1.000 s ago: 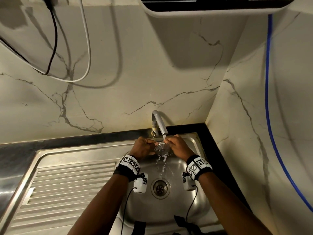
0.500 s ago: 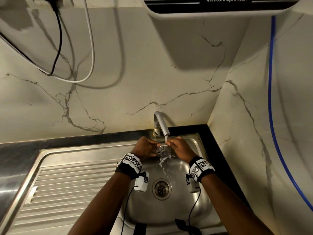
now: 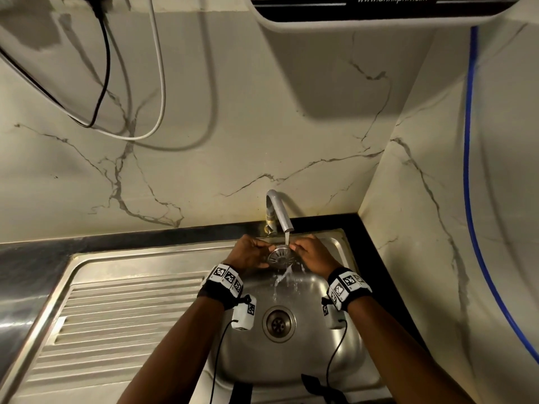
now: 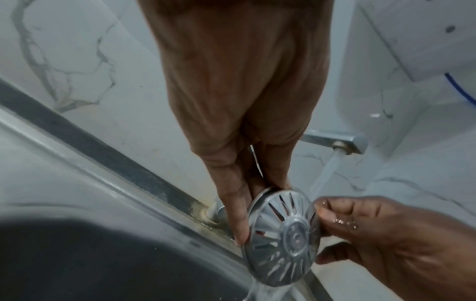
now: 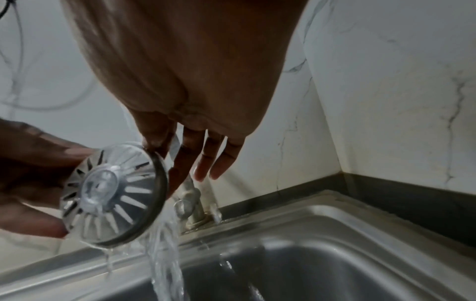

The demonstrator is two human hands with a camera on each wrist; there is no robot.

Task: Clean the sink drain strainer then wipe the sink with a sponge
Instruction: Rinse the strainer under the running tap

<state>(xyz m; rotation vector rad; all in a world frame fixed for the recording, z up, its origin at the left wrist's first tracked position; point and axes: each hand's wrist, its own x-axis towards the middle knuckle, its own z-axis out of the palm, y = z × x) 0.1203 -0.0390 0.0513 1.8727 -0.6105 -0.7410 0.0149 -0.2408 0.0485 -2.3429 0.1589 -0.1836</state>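
The round steel drain strainer with radial slots is held on edge under the running tap, above the back of the sink basin. My left hand pinches its left rim between thumb and fingers. My right hand holds the right rim, thumb on the edge and index finger behind it; its other fingers stick out straight. Water strikes the strainer and pours off its lower edge into the basin. The drain hole below lies uncovered.
A ribbed steel draining board lies left of the basin. Marble walls close in behind and to the right. A white appliance hangs overhead, a blue hose runs down the right wall, and black and white cables loop at upper left.
Both hands have stayed at the tap with the strainer in the stream. The head view has shifted slightly; the water keeps running.
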